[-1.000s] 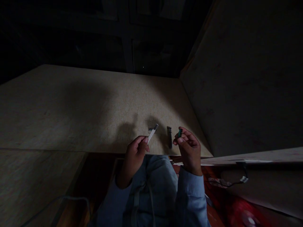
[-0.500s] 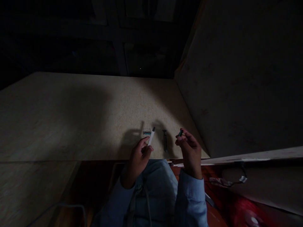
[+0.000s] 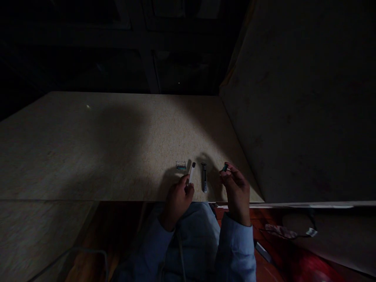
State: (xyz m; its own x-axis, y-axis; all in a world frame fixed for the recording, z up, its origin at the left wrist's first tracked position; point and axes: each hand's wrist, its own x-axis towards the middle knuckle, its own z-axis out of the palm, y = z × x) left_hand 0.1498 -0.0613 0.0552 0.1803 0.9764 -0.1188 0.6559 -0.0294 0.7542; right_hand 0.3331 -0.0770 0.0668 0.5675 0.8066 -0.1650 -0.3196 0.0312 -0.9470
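Basically, white stick (image 3: 192, 173) w/ dark tip (prob. a brush) is pinched btwn thumb & fingers of L hand (image 3: 178, 199), above the tabletop (image 3: 132, 156) close to its near edge. Long axis runs away from that edge, leaning slightly R, dark tip at far end. R hand (image 3: 237, 192) has thumb & fingertips closed on small dark-green piece (image 3: 225, 167), tilted, well apart from the stick. Btwn the two hands lies razor (image 3: 205, 178), head at far end, handle twd near edge, approx. parallel to the stick; L hand looks a bit nearer to it. Just L of the dark tip: clear case (image 3: 181, 166) w/ teal strip. Writing: pale marking on razor's handle end, too small to read; white tag (image 3: 311, 232) low on R, illegible too. No brand readable.
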